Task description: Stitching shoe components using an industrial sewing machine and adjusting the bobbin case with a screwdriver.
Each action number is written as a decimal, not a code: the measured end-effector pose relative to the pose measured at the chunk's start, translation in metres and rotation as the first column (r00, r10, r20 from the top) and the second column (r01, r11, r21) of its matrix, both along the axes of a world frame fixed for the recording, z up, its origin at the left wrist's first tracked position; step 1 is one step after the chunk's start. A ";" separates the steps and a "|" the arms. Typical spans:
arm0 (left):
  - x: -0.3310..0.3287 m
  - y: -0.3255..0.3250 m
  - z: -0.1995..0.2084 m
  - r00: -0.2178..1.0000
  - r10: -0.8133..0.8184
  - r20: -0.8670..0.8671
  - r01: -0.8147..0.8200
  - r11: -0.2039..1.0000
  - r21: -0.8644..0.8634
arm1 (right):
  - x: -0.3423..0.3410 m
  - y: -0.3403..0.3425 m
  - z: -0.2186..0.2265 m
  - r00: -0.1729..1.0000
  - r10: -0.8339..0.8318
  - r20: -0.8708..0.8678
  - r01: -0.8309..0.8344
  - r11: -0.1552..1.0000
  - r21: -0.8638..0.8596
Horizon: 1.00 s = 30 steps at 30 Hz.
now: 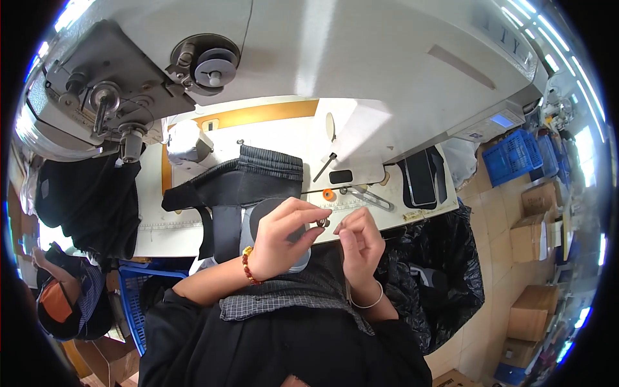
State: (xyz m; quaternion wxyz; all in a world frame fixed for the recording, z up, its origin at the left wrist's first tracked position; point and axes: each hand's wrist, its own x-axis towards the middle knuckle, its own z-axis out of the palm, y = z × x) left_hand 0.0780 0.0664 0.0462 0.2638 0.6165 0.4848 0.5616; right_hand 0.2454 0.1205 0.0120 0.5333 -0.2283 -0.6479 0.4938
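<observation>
Both my hands are raised close together in front of my body, just off the table's near edge. Between the thumb and fingers of my left hand [280, 238] is a small metal bobbin case [322, 222]. My right hand [360, 244] is beside it, its thumb and fingertips pinched together. Whatever those fingertips hold is too small to make out. A short gap separates the two hands. Left of them, a black garment piece with a gathered elastic waistband [271, 161] lies on the sewing machine table [171, 235].
Overhead spans the pale sewing machine arm [361, 58], its head at the left. On the table are an orange ring [329, 195], a metal tool [371, 197] and a phone [419, 180]. A black plastic bag [445, 297] and blue crate [512, 158] are right. Another person [71, 293] sits left.
</observation>
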 end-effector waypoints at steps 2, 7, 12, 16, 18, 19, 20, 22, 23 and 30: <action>0.002 0.000 0.002 0.968 0.106 -0.226 -0.077 0.988 0.130 | -0.005 0.001 0.006 1.000 0.008 -0.019 -0.011 0.990 -0.137; 0.005 0.003 -0.004 0.958 0.194 -0.209 -0.160 0.973 0.169 | -0.007 0.000 0.007 0.980 0.158 -0.120 -0.195 0.883 -0.427; 0.001 0.006 -0.007 0.904 0.216 -0.368 -0.084 0.936 0.343 | -0.005 0.005 -0.002 0.947 0.228 -0.225 -0.314 0.800 -0.510; 0.003 0.004 -0.010 0.833 0.283 -0.475 -0.078 0.910 0.406 | -0.010 0.003 -0.003 0.955 0.183 -0.234 -0.278 0.830 -0.484; 0.004 0.006 -0.011 0.850 0.287 -0.441 -0.095 0.908 0.408 | -0.012 0.001 -0.003 0.957 0.159 -0.242 -0.261 0.838 -0.479; 0.005 0.006 -0.012 0.851 0.286 -0.441 -0.093 0.908 0.408 | -0.013 0.001 -0.003 0.949 0.152 -0.275 -0.272 0.837 -0.474; 0.004 0.007 -0.013 0.880 0.250 -0.403 -0.086 0.920 0.383 | -0.014 0.001 -0.003 0.941 0.145 -0.307 -0.282 0.837 -0.469; 0.003 0.008 -0.013 0.907 0.214 -0.361 -0.077 0.930 0.359 | -0.019 -0.002 0.010 0.942 0.105 -0.317 -0.260 0.828 -0.497; 0.003 0.008 -0.012 0.911 0.205 -0.359 -0.075 0.936 0.345 | -0.020 -0.003 0.015 0.943 0.067 -0.327 -0.239 0.817 -0.524; 0.004 0.008 -0.007 0.828 0.258 -0.498 -0.065 0.927 0.370 | -0.001 0.005 -0.004 0.953 0.257 -0.158 -0.301 0.841 -0.449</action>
